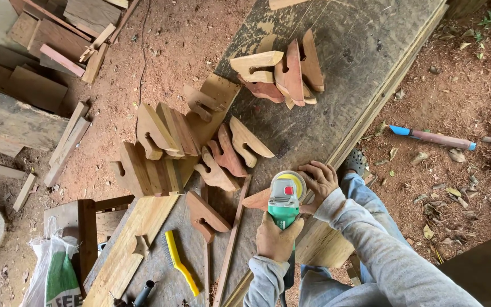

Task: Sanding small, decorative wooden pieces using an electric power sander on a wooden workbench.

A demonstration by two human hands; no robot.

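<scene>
Under the left hand (277, 239), the fingers are wrapped tight around the green body of an angle grinder (284, 202), whose yellow-faced head points away from the person. Just beside it, the right hand (320, 183) lies with fingers spread, pressing down on a reddish shaped wooden piece (257, 200) that pokes out from under the grinder's head at the near edge of the worktop (342, 85). By the look of it, the step in hand is grinding or smoothing this piece's edge; the next pass calls for a steady press from the right hand, fingers kept away from the disc. Further out, similar cut pieces lie singly and in a leaning stack (154, 153), with another cluster (282, 71) toward the far end. A yellow-handled wire brush (178, 261) lies on a pale plank to the left.
</scene>
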